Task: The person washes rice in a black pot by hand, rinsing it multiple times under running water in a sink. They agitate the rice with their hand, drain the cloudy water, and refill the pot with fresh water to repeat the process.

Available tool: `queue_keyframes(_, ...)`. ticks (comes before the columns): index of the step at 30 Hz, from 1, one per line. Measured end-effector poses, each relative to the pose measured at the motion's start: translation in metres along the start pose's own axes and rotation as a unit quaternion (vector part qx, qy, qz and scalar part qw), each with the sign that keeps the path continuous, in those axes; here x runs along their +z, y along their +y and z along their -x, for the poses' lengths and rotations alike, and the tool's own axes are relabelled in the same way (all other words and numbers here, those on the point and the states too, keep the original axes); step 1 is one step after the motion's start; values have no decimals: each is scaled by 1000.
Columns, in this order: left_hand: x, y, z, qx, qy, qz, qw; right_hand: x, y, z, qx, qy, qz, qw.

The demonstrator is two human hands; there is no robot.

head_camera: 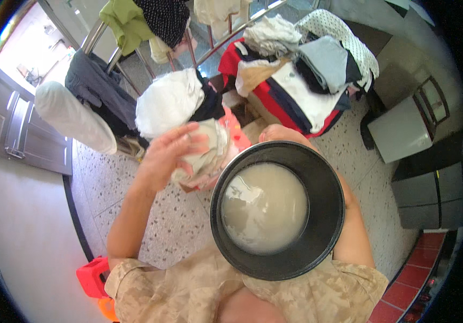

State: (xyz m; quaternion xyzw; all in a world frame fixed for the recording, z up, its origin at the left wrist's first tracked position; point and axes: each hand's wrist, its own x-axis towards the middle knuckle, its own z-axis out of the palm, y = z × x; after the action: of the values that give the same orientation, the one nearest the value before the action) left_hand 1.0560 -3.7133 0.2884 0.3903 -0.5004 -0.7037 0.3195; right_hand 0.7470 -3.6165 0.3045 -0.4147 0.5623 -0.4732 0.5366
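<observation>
A round black inner pot (pixel 323 210) with cloudy whitish liquid (pixel 265 208) in it is held against my front, its mouth facing up. My right arm goes around its outer side, and my right hand (pixel 282 132) shows beyond the far rim, its fingers partly hidden. My left hand (pixel 171 151) is blurred, with fingers apart, over a pile of beige folded cloth (pixel 211 147). Whether it touches the cloth is unclear. Pink printed fabric (pixel 233 127) lies beside that pile. A white folded cloth stack (pixel 169 101) sits just past my left hand.
Piled clothes (pixel 308 93) stand ahead on the right. A metal railing (pixel 231 34) holds hung garments; a padded white board (pixel 74 117) juts in at left. Speckled floor (pixel 167 226) lies below. A grey-white box (pixel 403 129) stands right, a red plastic object (pixel 92 276) lower left.
</observation>
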Motion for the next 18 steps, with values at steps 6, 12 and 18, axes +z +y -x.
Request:
queue_keyframes(6,-36,46,-192,110,77,105,985,-53,-27,-65,25,14,-124,992)
queue_keyframes(12,-67,116,-385,227,247,17,942,-103,-75,-138,48,-8,-189,981)
queue_keyframes(18,-89,176,-493,219,349,-44,910,-121,-113,-194,93,-53,-223,969)
